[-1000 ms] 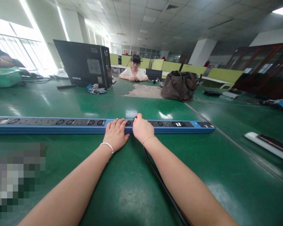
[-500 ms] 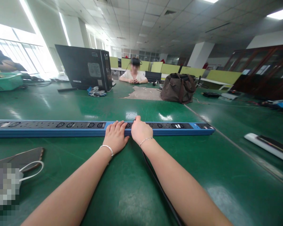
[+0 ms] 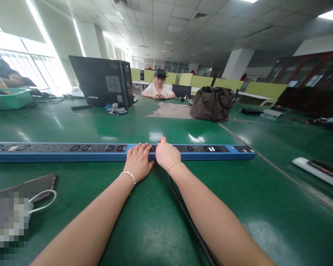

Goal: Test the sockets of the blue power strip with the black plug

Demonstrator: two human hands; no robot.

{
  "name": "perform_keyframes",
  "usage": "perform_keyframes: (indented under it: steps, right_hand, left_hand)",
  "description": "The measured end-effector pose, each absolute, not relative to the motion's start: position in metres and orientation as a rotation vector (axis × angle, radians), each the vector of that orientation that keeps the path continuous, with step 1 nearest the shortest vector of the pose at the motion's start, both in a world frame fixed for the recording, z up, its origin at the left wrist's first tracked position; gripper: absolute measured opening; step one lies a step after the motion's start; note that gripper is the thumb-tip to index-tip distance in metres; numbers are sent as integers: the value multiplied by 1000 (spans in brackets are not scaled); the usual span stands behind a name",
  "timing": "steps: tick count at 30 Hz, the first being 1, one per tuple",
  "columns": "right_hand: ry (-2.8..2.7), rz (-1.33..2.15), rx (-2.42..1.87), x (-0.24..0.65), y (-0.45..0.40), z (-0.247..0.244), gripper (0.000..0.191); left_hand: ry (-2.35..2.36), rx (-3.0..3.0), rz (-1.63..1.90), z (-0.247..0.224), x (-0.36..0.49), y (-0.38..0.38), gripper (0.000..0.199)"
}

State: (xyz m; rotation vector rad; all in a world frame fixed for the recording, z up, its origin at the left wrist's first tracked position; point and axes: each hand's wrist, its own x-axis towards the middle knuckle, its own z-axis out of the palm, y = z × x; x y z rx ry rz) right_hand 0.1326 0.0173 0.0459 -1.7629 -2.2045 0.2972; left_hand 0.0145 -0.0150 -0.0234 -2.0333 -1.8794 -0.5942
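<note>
A long blue power strip (image 3: 100,159) with black sockets along its top lies across the green table. My left hand (image 3: 138,159) rests over it near the middle, fingers laid across the top and thumb against the front side. Just right of it, my right hand (image 3: 168,155) is closed in a fist over the sockets. From under this fist a black power cord (image 3: 187,216) runs down toward the bottom edge, beneath my right forearm. The cord's end is hidden inside the fist, so I cannot tell whether it sits in a socket.
A tablet-like device (image 3: 30,184) and a white cable loop (image 3: 55,195) lie at near left. At right is a white bar-shaped object (image 3: 319,171). Further back stand a black computer case (image 3: 102,83), gloves (image 3: 115,109), a brown bag (image 3: 211,105), a green basket (image 3: 9,99) and a seated person (image 3: 158,90).
The whole view has shifted slightly, so everything appears a little further right. Both hands keep their places on the power strip.
</note>
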Motion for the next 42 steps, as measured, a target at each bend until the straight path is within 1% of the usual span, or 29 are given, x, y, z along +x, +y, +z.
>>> perform_keyframes:
  steps: [6,15,21,26,33,39,42]
  right_hand:
    - [-2154,403,-1703,142,27,47,34]
    - [-2200,269,-1776,134,17,44,37]
    - [-2187,344,-1723,138,21,43,36]
    - [-2162,339,-1732,138,20,42,36]
    - [-2060,498,-1721,147,35,44,36]
    - [-2091,506,-1695,151,37,43,36]
    - [-2115,446,-1723,145,30,42,37]
  left_hand:
    - [-1879,-2037,-586,-22,14,-16,57]
    - [-1878,-2036,-597,-24,14,-16,53]
    - [-1874,-2038,-582,-23,14,-16,56]
    - [-1877,-2037,-581,-23,14,-16,56]
    - [-1870,-2042,-576,-21,14,-17,57]
    - [-1889,-2044,-571,-21,15,-16,57]
    - [-1890,-2043,-568,-21,15,-16,57]
